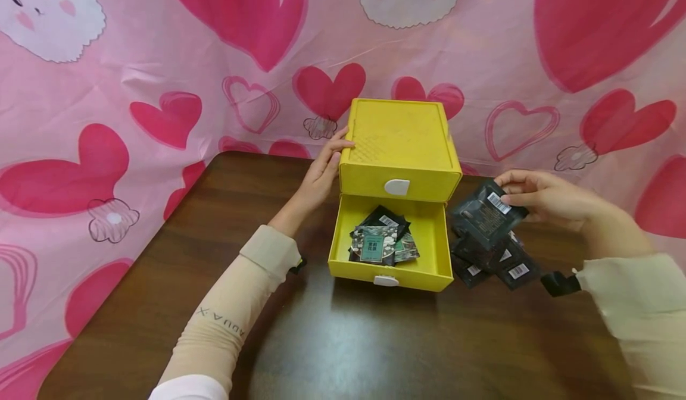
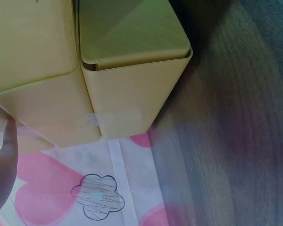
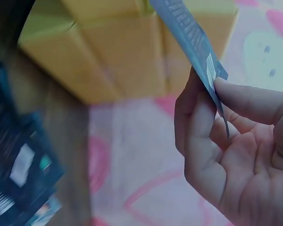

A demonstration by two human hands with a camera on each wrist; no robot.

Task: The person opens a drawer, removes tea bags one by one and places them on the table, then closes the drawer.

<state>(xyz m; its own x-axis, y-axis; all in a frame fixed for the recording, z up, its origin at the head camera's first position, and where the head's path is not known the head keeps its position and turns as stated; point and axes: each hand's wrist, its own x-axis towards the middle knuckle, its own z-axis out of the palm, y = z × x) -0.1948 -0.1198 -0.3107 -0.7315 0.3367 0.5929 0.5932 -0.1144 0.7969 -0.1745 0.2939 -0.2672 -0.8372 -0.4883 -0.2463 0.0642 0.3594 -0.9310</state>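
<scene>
Can read "茉莉花茶" and a few sleeve letters; can see barcodes besides.
Can read the four characters in two rows, "茉莉" above "花茶", on the green panel (image 1: pixel 372 249) of the front packet (image 1: pixel 359 246) in the drawer (image 1: pixel 420 280). Can pick out capitals X, A, U, D and A across the left sleeve (image 1: pixel 225 312), but cannot be sure of the reading order. Can see a white barcode label (image 1: pixel 388 221) on the dark packet (image 1: pixel 377 214) behind, another on the held packet (image 1: pixel 482 215) beside rows of print too small to read, and more on the pile (image 1: pixel 485 256) at right.
</scene>
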